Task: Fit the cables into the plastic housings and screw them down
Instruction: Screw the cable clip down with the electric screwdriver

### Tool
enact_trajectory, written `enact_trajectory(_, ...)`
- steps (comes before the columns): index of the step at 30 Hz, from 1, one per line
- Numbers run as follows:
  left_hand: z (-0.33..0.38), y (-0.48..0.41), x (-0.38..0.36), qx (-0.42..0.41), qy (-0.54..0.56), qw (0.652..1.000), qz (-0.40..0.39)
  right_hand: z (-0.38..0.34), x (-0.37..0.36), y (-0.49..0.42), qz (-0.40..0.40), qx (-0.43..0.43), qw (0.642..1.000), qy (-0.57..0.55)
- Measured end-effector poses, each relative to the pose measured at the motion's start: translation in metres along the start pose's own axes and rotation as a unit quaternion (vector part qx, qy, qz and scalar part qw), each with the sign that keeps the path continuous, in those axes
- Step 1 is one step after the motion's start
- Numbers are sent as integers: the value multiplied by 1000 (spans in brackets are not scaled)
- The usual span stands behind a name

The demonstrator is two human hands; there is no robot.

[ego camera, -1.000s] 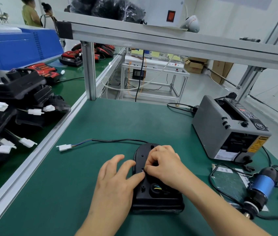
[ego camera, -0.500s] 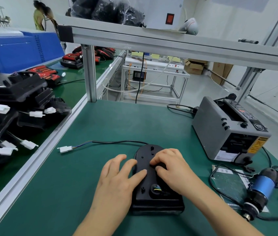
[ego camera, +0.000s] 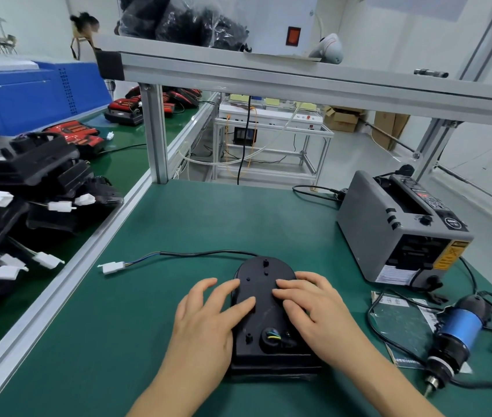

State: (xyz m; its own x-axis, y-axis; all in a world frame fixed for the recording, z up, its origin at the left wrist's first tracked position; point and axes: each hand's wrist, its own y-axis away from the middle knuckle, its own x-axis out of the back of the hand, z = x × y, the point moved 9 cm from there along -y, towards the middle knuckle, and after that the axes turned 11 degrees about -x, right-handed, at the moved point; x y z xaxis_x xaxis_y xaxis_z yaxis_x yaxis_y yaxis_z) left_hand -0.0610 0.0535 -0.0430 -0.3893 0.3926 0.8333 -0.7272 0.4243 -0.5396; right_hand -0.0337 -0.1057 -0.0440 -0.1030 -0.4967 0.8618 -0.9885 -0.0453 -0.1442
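Black rounded plastic housing lies flat on the green bench mat, centre-front, dome end away from the person, square end toward them. Judging by look: rigid moulded shell, light-ish, won't flex, but the top is smooth so it could skate on the mat if shoved sideways. Small pegs & bosses on top are prob the fragile bits. Best hold = both long sides, palms down. Don't lift it by the thin black cable, which is soft & leaves the far-left rim, running left to a white plastic connector lying well apart on the mat. Thin coloured wires show in a round opening nr the near end, so no pinching or tugging there. Left hand lies on the housing's left flank, fingers spread & fairly straight, thumb across the top face, gripping nothing. Right hand sits on the right half, fingers laid flat over the top, pressing not clasping; can't tell if anything small is under them. So the housing is between & partly under both hands, touching both. Blue-and-black electric screwdriver lies off to the right, untouched, so the screwing step looks not yet begun.
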Motion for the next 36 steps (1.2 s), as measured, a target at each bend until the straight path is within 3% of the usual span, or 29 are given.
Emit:
enact_trajectory(13,4,-3,0,-35,-15,999,-35,6,1,2,2,-18,999,-38)
enact_trajectory(20,2,-5,0,-16,43,998,-52,41,23,11,112,-107,988,-26)
enact_trajectory(24,-1,1,-7,6,94,994,-53,49,13,17,87,-133,987,-31)
enact_trajectory(31,7,2,-3,-35,7,999,-6,52,7,18,73,-154,984,-53)
enact_trajectory(36,-3,2,-7,-11,33,999,-24,53,8,19,87,-153,982,-60)
